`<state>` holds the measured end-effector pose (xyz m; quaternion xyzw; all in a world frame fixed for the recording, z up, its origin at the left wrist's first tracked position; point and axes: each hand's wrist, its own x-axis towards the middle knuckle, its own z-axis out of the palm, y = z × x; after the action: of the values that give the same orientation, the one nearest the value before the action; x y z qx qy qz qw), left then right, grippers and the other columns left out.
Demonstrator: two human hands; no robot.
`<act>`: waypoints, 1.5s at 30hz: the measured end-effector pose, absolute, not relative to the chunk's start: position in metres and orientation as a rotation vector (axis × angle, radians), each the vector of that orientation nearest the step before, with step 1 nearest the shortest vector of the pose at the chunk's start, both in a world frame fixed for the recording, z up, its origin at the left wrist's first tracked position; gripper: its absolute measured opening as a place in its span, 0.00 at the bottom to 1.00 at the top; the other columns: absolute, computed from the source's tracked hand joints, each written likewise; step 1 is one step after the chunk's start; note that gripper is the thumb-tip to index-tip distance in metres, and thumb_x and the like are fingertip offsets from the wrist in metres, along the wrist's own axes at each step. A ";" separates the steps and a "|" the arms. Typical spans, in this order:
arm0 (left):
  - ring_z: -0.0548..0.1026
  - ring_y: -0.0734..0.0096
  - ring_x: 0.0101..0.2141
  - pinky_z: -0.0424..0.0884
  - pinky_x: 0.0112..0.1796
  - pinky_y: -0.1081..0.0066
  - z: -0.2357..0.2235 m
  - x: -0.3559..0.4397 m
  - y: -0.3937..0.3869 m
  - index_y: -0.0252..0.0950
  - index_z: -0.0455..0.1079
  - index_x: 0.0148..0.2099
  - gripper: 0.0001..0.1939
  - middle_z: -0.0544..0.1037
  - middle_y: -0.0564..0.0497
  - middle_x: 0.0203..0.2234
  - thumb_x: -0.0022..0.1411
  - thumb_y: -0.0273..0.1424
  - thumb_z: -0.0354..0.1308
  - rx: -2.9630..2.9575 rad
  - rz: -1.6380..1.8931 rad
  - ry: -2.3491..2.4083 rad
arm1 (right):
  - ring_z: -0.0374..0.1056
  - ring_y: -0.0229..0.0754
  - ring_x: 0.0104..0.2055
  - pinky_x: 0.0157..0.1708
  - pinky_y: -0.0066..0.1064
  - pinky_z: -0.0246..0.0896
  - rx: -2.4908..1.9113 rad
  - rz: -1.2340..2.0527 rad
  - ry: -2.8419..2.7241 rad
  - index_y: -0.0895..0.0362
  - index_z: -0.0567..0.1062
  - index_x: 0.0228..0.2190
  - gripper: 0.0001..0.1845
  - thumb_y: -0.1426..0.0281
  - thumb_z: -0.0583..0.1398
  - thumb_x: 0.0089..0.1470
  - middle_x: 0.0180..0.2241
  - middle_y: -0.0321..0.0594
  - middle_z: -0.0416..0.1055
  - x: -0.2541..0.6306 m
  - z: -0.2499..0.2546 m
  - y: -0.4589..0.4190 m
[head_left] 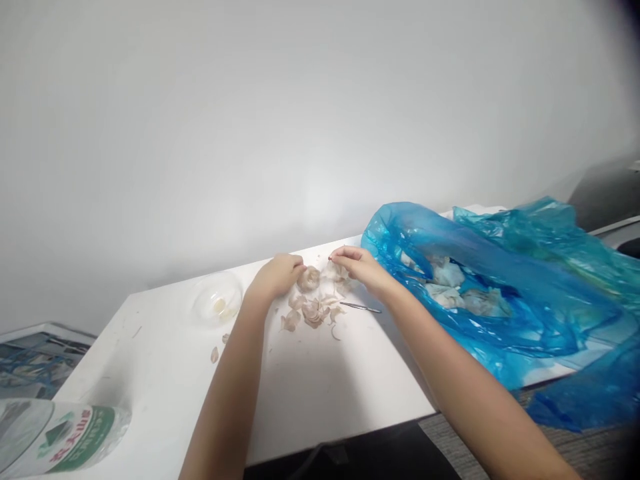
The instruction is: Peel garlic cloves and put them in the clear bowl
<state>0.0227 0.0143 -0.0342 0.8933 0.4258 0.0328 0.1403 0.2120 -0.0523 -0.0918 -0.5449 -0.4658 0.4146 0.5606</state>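
Observation:
At the far side of the white table, my left hand curls its fingertips against a garlic bulb and appears to hold it from the left. My right hand is closed in a pinch just right of the bulb, over pale papery skin; what sits between its fingertips is too small to tell. A heap of brownish garlic skins lies in front of both hands. To the right of this heap rests a slim metal tool. Left of my left arm stands a clear bowl with a few pale peeled cloves inside.
A blue plastic bag with whitish papery pieces in it spreads over the right side. A clear bottle with a green and white label lies at the lower left. Two loose cloves or skins lie near the bowl. The wall rises behind the table.

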 end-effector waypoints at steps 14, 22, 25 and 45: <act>0.71 0.70 0.30 0.65 0.31 0.72 -0.024 0.028 -0.005 0.38 0.70 0.41 0.15 0.77 0.51 0.35 0.65 0.43 0.49 2.192 0.412 1.062 | 0.55 0.33 0.24 0.23 0.27 0.48 -1.329 1.003 -1.011 0.57 0.74 0.33 0.19 0.57 0.64 0.41 0.25 0.32 0.64 0.208 -0.089 -0.058; 0.72 0.71 0.30 0.63 0.29 0.74 -0.026 0.030 -0.003 0.36 0.70 0.40 0.11 0.76 0.50 0.32 0.57 0.37 0.57 2.075 0.322 1.047 | 0.56 0.32 0.23 0.23 0.26 0.49 -1.267 1.038 -1.063 0.58 0.74 0.33 0.21 0.57 0.66 0.39 0.24 0.32 0.66 0.210 -0.092 -0.058; 0.70 0.73 0.28 0.62 0.27 0.74 -0.026 0.028 0.000 0.36 0.71 0.39 0.11 0.76 0.51 0.31 0.55 0.36 0.58 2.093 0.367 1.055 | 0.58 0.33 0.25 0.25 0.27 0.51 -1.232 1.019 -1.071 0.58 0.73 0.28 0.19 0.57 0.67 0.38 0.25 0.34 0.68 0.211 -0.094 -0.057; 0.70 0.71 0.27 0.63 0.28 0.73 -0.026 0.023 0.004 0.36 0.70 0.34 0.07 0.74 0.52 0.29 0.50 0.29 0.55 2.162 0.283 1.136 | 0.63 0.38 0.27 0.29 0.31 0.58 -1.310 0.565 -0.924 0.57 0.73 0.27 0.12 0.60 0.60 0.45 0.28 0.41 0.74 0.202 -0.108 -0.047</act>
<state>0.0225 0.0042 -0.0256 0.8287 0.4352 0.1084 0.3348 0.2024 -0.0467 -0.1081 -0.5788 -0.4084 0.2495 0.6602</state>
